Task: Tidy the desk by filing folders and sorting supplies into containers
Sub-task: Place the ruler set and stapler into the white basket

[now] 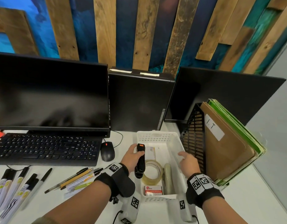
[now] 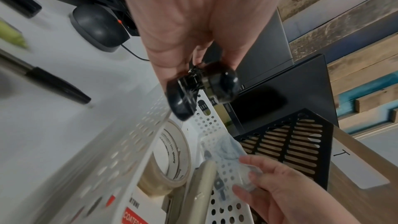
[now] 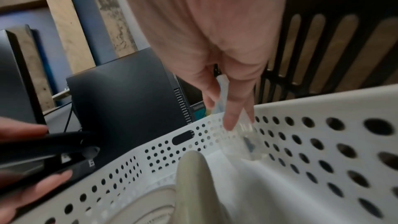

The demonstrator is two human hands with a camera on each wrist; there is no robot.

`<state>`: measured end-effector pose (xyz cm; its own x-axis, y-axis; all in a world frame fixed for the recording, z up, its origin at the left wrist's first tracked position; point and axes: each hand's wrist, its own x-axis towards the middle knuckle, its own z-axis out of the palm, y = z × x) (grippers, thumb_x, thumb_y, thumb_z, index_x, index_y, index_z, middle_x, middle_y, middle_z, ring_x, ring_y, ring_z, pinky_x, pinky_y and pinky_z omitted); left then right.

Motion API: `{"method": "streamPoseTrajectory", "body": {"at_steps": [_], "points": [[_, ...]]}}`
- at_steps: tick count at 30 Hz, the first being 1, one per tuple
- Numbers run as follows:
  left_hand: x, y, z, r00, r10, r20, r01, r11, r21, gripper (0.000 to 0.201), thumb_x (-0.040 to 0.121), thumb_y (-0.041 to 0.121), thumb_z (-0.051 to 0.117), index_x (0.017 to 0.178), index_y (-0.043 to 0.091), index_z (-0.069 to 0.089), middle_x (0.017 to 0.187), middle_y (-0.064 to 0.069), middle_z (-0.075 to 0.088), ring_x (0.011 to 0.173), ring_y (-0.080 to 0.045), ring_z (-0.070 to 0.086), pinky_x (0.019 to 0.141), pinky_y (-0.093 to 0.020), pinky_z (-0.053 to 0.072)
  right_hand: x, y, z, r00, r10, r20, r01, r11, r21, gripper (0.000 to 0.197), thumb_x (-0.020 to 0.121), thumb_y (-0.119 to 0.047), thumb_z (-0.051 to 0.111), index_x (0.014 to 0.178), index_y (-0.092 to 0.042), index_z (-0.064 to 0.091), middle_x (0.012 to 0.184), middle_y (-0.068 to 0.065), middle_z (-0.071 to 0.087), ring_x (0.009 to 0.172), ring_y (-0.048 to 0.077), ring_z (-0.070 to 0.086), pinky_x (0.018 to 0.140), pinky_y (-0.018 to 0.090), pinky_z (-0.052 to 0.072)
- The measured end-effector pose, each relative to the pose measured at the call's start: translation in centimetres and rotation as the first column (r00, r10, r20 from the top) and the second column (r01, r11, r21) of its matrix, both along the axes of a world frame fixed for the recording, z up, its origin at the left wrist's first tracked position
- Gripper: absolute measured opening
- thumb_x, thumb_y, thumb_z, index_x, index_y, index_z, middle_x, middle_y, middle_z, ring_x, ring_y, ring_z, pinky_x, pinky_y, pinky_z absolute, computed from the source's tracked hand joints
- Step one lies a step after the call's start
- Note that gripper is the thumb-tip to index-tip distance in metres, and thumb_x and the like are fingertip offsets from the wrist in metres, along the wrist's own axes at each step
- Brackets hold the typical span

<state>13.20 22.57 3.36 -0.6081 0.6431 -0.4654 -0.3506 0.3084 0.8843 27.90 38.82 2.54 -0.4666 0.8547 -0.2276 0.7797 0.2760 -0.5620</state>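
Observation:
My left hand [image 1: 135, 152] grips a black stapler [image 1: 140, 160] with an orange end, held over the left rim of the white perforated basket [image 1: 155, 135]. The left wrist view shows the stapler [image 2: 202, 88] end-on below my palm. My right hand [image 1: 183, 156] reaches into the right side of the basket and pinches a small clear plastic packet [image 2: 230, 156] against the inner wall; the right wrist view shows that packet [image 3: 243, 125] between my fingers [image 3: 231, 117]. Inside the basket lie a flat tape roll [image 1: 153, 172], a second roll on edge [image 1: 167, 178] and a red-and-white box [image 1: 153, 190].
A black mesh file holder [image 1: 193, 136] with brown and green folders [image 1: 226, 143] stands right of the basket. Pens [image 1: 78, 177] and several markers [image 1: 13, 188] lie at the left front. Keyboard [image 1: 47, 147], mouse [image 1: 107, 151] and monitor [image 1: 50, 94] fill the back left.

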Motion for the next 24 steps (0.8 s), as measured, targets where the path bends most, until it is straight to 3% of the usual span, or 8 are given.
{"method": "streamPoseTrajectory", "body": {"at_steps": [3, 9, 16, 21, 24], "points": [[0.3, 0.1, 0.1, 1.0, -0.028, 0.003, 0.028, 0.999, 0.023, 0.055, 0.093, 0.017, 0.052, 0.142, 0.032, 0.031, 0.126, -0.014, 0.057, 0.112, -0.03, 0.058, 0.1, -0.044, 0.047, 0.7, -0.2, -0.2, 0.981, 0.062, 0.185, -0.061, 0.998, -0.012, 0.045, 0.09, -0.001, 0.042, 0.132, -0.016, 0.052, 0.135, 0.013, 0.052, 0.12, 0.028, 0.053, 0.099, 0.032, 0.046], [0.8, 0.3, 0.1, 0.998, -0.062, -0.025, 0.063, 0.997, 0.039, 0.058, 0.093, 0.015, 0.051, 0.145, 0.03, 0.029, 0.134, -0.012, 0.052, 0.118, -0.029, 0.053, 0.104, -0.042, 0.043, 1.3, -1.2, 0.7, 0.887, 0.137, 0.441, -0.178, 0.983, 0.052, 0.033, 0.093, -0.007, 0.04, 0.122, -0.01, 0.056, 0.124, 0.011, 0.059, 0.112, 0.027, 0.058, 0.095, 0.032, 0.049], [1.4, 0.6, -0.1, 0.996, -0.086, 0.015, 0.085, 0.995, 0.051, 0.068, 0.089, 0.01, 0.057, 0.145, 0.032, 0.025, 0.135, -0.011, 0.051, 0.116, -0.03, 0.054, 0.097, -0.041, 0.048, 2.2, -2.2, 1.5, 0.793, 0.175, 0.583, -0.248, 0.968, 0.047, 0.033, 0.094, -0.01, 0.034, 0.12, -0.008, 0.054, 0.126, 0.012, 0.057, 0.114, 0.028, 0.057, 0.093, 0.034, 0.047], [1.7, 0.9, -0.4, 0.996, -0.088, 0.016, 0.087, 0.995, 0.048, 0.065, 0.088, 0.01, 0.057, 0.143, 0.031, 0.03, 0.133, -0.012, 0.052, 0.115, -0.03, 0.055, 0.099, -0.044, 0.048, 2.0, -3.4, 2.0, 0.764, 0.121, 0.633, -0.219, 0.973, 0.078, 0.038, 0.094, -0.012, 0.04, 0.131, -0.008, 0.047, 0.14, 0.012, 0.035, 0.122, 0.029, 0.047, 0.097, 0.037, 0.044], [1.7, 0.9, -0.6, 0.996, -0.082, 0.017, 0.082, 0.996, 0.048, 0.06, 0.087, 0.008, 0.058, 0.139, 0.029, 0.036, 0.127, -0.016, 0.056, 0.111, -0.032, 0.058, 0.095, -0.045, 0.05, 1.9, -3.9, 2.0, 0.754, 0.112, 0.648, -0.22, 0.971, 0.089, 0.037, 0.094, -0.015, 0.041, 0.13, -0.009, 0.047, 0.141, 0.01, 0.032, 0.126, 0.028, 0.04, 0.099, 0.039, 0.043]]}}
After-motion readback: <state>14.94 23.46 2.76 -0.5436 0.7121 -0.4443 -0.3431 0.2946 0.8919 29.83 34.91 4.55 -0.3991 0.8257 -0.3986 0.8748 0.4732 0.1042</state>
